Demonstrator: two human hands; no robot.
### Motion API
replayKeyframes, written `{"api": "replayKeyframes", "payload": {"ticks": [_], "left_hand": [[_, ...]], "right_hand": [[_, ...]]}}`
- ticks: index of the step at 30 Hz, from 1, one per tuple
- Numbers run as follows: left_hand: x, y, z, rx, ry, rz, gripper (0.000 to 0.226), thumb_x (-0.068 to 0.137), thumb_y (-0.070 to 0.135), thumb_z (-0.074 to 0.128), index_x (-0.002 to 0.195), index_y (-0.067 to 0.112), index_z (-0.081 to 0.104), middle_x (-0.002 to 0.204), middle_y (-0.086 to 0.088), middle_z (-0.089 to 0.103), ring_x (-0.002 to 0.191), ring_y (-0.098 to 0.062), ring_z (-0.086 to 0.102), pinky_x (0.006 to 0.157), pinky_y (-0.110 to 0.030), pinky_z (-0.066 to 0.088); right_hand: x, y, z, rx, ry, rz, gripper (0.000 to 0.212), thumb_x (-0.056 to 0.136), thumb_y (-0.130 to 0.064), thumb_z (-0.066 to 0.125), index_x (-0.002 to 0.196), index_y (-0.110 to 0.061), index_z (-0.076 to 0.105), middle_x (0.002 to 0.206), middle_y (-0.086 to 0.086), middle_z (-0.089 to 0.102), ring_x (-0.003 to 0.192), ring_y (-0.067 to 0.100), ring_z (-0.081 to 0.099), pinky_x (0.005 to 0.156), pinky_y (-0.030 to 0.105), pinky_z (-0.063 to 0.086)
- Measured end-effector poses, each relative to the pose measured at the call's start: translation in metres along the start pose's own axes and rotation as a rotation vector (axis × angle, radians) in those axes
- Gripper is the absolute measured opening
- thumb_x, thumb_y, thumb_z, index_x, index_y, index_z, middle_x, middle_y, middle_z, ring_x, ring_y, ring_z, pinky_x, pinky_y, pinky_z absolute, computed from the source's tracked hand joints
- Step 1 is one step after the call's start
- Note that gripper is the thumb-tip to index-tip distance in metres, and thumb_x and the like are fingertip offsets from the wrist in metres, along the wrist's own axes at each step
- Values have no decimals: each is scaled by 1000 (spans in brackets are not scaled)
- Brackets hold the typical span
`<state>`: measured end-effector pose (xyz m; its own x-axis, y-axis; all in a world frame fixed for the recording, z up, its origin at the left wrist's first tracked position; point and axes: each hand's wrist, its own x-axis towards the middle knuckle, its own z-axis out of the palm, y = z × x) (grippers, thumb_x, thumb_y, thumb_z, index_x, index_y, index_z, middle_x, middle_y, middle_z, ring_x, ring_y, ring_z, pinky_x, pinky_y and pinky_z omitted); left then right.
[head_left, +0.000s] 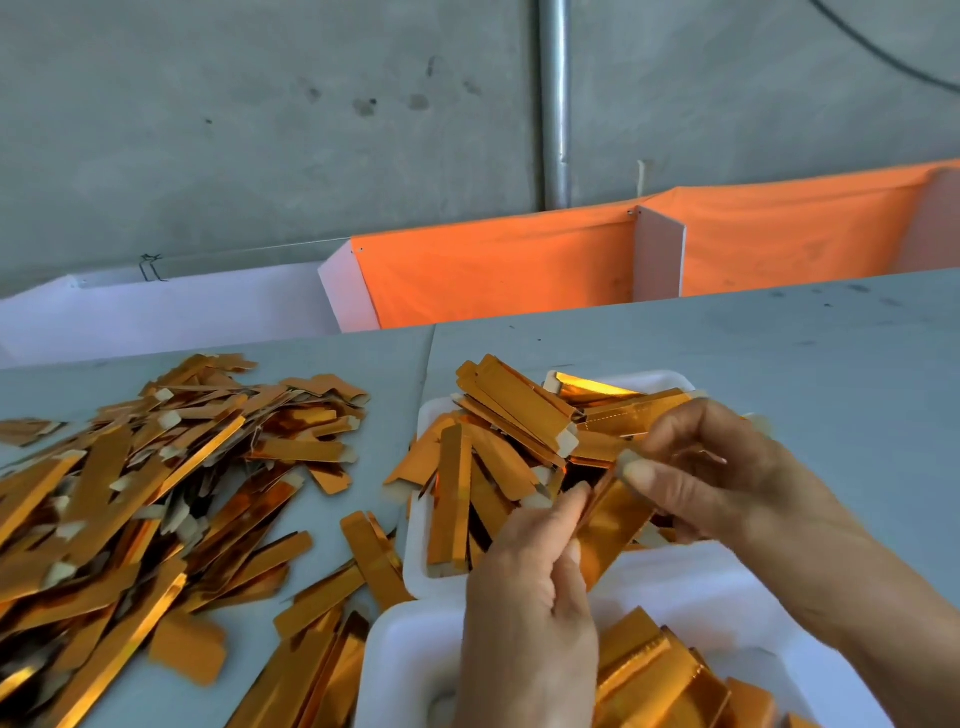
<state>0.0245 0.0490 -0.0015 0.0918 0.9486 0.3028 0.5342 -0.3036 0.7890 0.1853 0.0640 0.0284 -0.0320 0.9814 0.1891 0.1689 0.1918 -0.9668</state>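
left hand (530, 582) and right hand (696, 467) both pinching one gold foil strip (613, 525), held just above white tray (415, 551) of strips; loose strip pile (145, 493) on grey surface (779, 353) to the left

Two bare hands at work over the table (779, 353): the left hand (530, 603) on the table's near side, the right hand (711, 467) further in. The right forearm (862, 603) is bare from the wrist to the frame's edge, with fine creases at the wrist. The right thumbnail (640, 472) is short and plain. Tendons and knuckle folds mark the left hand's back.
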Motion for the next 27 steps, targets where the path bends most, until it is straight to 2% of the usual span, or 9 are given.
{"api": "replayKeyframes", "payload": {"ticks": [3, 5, 8, 11, 15, 19, 23, 25, 27], "left_hand": [[0, -2, 3, 64, 38, 66, 51, 98, 9, 41, 133, 46, 40, 100, 27, 47, 101, 12, 41, 79, 0, 34], [0, -3, 3, 92, 34, 87, 55, 98, 10, 40, 136, 49, 34, 99, 27, 43, 99, 7, 44, 79, 0, 34], [0, -2, 4, 127, 16, 100, 56, 98, 12, 38, 139, 49, 30, 94, 29, 36, 97, 6, 43, 78, 2, 31], [0, -2, 6, 109, 12, 129, 46, 98, 24, 39, 138, 47, 36, 95, 27, 38, 100, 10, 40, 78, 0, 34], [-1, -1, 9, 70, 34, 159, 37, 95, 35, 44, 131, 43, 48, 99, 28, 45, 101, 13, 42, 79, -1, 37], [0, -3, 11, 36, 69, 190, 33, 93, 26, 51, 123, 34, 61, 102, 32, 56, 101, 14, 50, 81, -1, 41], [1, -11, 15, 182, 174, 256, 24, 86, 8, 64, 103, 21, 73, 87, 14, 71, 88, 8, 58, 66, 6, 38], [2, -14, 15, 271, 184, 281, 21, 81, 3, 68, 96, 17, 74, 76, 12, 70, 78, 2, 60, 60, 6, 37], [0, -11, 16, 293, 179, 304, 22, 85, 5, 64, 101, 18, 72, 80, 11, 70, 76, 0, 63, 63, 1, 40]], "right_hand": [[0, -1, 3, -195, 36, -53, 26, 57, -49, 70, 77, -34, 65, 79, -9, 60, 66, 4, 56, 59, 21, 46], [-1, -1, 6, -286, 29, -30, 20, 59, -48, 70, 76, -40, 65, 87, -12, 60, 69, 0, 56, 57, 18, 46], [2, 2, 6, -245, -9, 25, 16, 73, -23, 76, 72, -34, 66, 81, -11, 62, 65, 0, 56, 54, 16, 46], [1, 0, 3, -97, -123, 106, 16, 79, -9, 72, 73, -23, 70, 71, -3, 64, 59, 6, 55, 54, 18, 46], [1, 0, -1, -29, -177, 108, 15, 81, -8, 69, 70, -18, 72, 61, -4, 62, 57, 5, 56, 55, 17, 47], [0, -1, -1, 83, -212, 69, 6, 72, -19, 67, 73, -17, 73, 67, -1, 63, 62, 7, 58, 58, 17, 48], [0, 1, -1, 100, -250, 55, 7, 73, -20, 67, 75, -17, 74, 72, -1, 67, 68, 7, 61, 62, 18, 50], [0, 0, 1, 108, -242, 50, 9, 73, -19, 67, 76, -15, 74, 69, 3, 65, 64, 9, 60, 59, 18, 50], [-1, 0, 2, 99, -198, 47, 10, 72, -19, 67, 75, -13, 74, 59, 4, 60, 55, 10, 57, 53, 18, 48]]}}
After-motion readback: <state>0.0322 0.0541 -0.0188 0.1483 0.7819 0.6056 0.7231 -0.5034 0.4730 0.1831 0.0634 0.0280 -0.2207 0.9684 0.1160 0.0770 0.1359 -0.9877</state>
